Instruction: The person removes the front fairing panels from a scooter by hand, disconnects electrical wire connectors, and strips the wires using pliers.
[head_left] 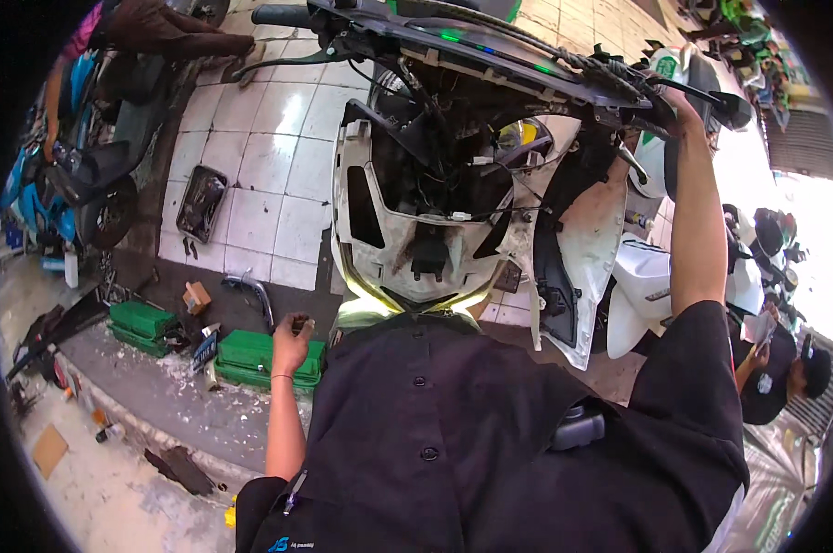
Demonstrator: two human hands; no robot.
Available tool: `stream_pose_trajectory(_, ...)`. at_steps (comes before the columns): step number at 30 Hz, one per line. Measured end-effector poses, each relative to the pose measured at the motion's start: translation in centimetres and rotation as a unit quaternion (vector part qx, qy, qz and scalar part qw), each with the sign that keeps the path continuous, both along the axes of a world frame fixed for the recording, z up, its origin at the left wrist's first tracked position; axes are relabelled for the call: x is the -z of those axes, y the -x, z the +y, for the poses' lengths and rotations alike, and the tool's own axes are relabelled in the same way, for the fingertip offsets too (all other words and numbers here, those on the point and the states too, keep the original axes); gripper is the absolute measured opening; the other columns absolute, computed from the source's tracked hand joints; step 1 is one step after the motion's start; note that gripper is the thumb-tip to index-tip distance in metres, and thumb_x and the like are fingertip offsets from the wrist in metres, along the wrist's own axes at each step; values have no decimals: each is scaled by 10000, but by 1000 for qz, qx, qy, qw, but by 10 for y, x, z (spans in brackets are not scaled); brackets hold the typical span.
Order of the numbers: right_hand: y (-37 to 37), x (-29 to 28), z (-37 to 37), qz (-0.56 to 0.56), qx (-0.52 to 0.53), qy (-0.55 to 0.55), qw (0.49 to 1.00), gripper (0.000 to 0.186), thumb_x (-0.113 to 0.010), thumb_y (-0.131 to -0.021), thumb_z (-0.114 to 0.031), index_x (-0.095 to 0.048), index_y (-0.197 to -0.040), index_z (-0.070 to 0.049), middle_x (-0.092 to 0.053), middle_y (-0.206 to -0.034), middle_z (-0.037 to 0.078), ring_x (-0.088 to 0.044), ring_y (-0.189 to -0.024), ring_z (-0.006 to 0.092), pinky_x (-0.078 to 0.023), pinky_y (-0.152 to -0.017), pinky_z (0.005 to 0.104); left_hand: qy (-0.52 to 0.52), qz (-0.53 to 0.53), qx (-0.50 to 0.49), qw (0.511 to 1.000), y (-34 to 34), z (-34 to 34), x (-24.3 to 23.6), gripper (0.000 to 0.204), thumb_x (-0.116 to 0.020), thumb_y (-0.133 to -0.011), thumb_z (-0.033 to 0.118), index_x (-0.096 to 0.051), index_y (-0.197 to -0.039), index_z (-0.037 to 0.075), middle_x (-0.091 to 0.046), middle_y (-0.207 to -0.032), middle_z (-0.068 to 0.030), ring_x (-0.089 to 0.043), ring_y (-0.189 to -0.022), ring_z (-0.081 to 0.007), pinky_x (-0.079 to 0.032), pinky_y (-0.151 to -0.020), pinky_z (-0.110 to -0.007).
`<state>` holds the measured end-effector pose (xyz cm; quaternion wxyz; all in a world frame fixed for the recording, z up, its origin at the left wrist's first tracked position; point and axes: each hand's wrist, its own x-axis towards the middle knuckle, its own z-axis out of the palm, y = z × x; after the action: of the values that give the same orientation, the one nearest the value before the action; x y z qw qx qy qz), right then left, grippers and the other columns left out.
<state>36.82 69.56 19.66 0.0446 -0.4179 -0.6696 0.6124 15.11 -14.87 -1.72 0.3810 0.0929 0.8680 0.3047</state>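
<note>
In front of me stands a scooter with its front partly stripped, its white body panel (416, 253) scuffed and wiring exposed above it. My right hand (676, 109) reaches far forward and closes round the handlebar's right grip (658, 118); its fingers are mostly hidden. Below that grip is the right brake lever (632, 164). My left hand (292, 345) hangs low at my left side, empty, with loosely bent fingers apart. Behind it sits a green toolbox (246, 355). A white side panel (587, 267) stands out on the scooter's right.
A second green box (142, 323) and a curved metal part (253, 293) lie on the raised ledge. A dark tray (202, 204) rests on the tiles. A blue motorbike (61, 198) with a person beside it stands left; a white motorbike (642, 281) and another person (771, 382) are right.
</note>
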Motion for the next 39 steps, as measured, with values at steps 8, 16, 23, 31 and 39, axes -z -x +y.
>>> stream_pose_trajectory(8, 27, 9, -16, 52, -98, -45, 993, 228, -645, -993, -238, -705, -1117, -57, -743, -990, 77, -702, -775, 156, -616, -698, 341, -52, -13, -41, 998, -43, 25, -1, 324, -724, -973, 198, -688, -1206, -25, -764, -1052, -142, -716, -934, -197, -562, -861, -343)
stream_pose_trajectory(16, 25, 31, 35, 34, -41, 19, 998, 306, -689, -971, -288, -705, -1193, -78, -743, -1026, 77, -710, -806, 165, -606, -700, 324, -36, -2, -57, 998, -53, 42, -19, 337, -710, -984, 208, -683, -1221, -29, -760, -1060, -152, -724, -956, -210, -571, -876, -360)
stream_pose_trajectory(23, 15, 41, 37, 78, -91, -13, 993, 366, -697, -930, -252, -694, -1235, -50, -741, -1092, 64, -701, -938, 221, -565, -873, 358, -31, -29, -45, 998, -55, 48, -20, 341, -699, -994, 228, -683, -1220, -27, -752, -1032, -137, -694, -913, -196, -550, -838, -352)
stream_pose_trajectory(31, 7, 26, 33, 67, -339, -607, 715, 333, -652, -883, -73, -692, -1210, -19, -697, -1155, 245, -625, -1123, 447, -497, -968, 425, -39, -34, -16, 999, -29, 75, -24, 396, -710, -973, 281, -691, -1212, -33, -768, -1063, -188, -741, -984, -270, -561, -891, -384)
stream_pose_trajectory(39, 5, 19, 9, 26, -306, -523, 795, 310, -588, -962, -144, -698, -1227, -27, -689, -1227, 230, -615, -1150, 448, -477, -1015, 444, -29, -27, -14, 999, -35, 52, -15, 358, -701, -989, 258, -690, -1212, -21, -760, -1063, -159, -713, -971, -224, -554, -874, -364)
